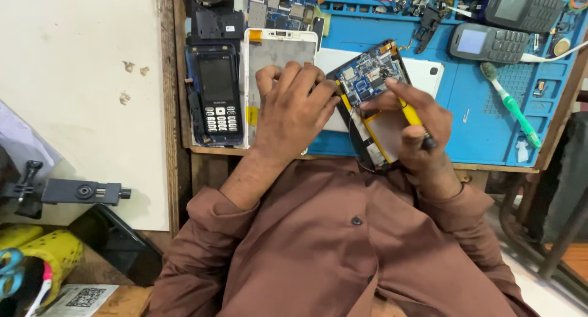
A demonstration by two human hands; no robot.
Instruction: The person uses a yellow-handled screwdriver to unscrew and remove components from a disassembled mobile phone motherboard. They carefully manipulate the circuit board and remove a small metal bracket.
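Blue matting (484,127) covers a wooden table (184,148), seen from above, with a white board (79,78) lying along its left side. Near the front edge of the mat lies an opened phone (370,102), its back off, so that a blue circuit board (367,75) and a pale battery (387,128) show.

The left hand (293,109) rests with curled fingers on the phone's left edge, pressing it down against a white panel (422,72) beneath. The right hand (419,130) is closed around a yellow screwdriver (409,112), whose tip touches the circuit board near the phone's far end. Both hands sit close together, each on one side of the phone.

Just left of the left hand lies a white frame (269,50), partly under the fingers. Beside that, at the mat's left edge, a black keypad phone (217,99) lies face up. At the far right corner of the mat are two more keypad phones, one grey (487,42) and one dark (520,7). A green toothbrush (509,104) lies slantwise toward the right edge. Loose boards and small parts (288,7) crowd the far edge.

A brown shirt (343,243) fills the lower part of the view. Off the table to the left, a grey clamp (73,191) sticks out, with a yellow roll (55,249) below it.
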